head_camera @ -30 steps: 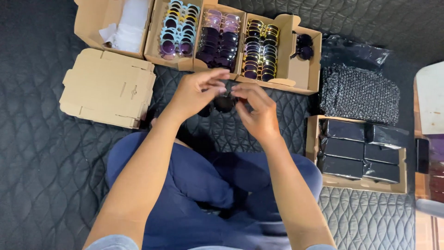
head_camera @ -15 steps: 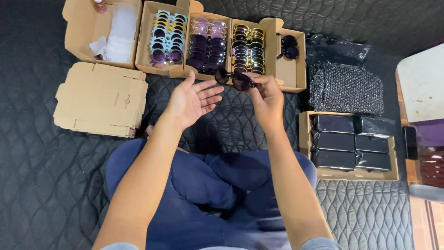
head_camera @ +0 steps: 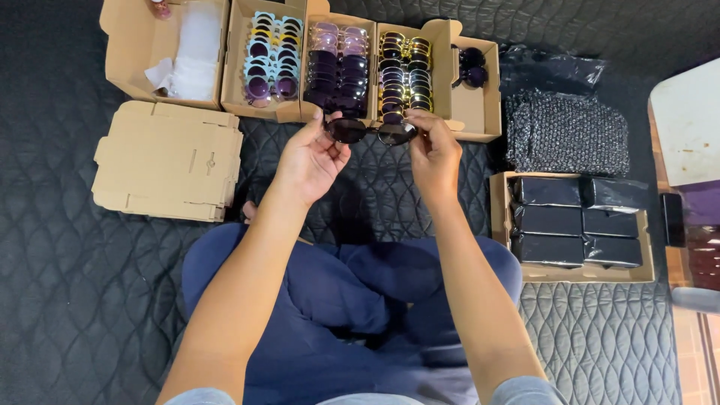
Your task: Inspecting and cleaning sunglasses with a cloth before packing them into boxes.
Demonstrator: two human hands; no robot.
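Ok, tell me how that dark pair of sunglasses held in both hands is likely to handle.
The dark sunglasses are probably light: the left hand and right hand carry them by fingertip grip at the two ends. The thin frame looks stiff but likely fragile if twisted. The glossy round lenses may be slippery and would smudge, so an edge grip seems wise.

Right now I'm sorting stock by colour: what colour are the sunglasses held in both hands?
Black round sunglasses with dark lenses, seen in the head view.
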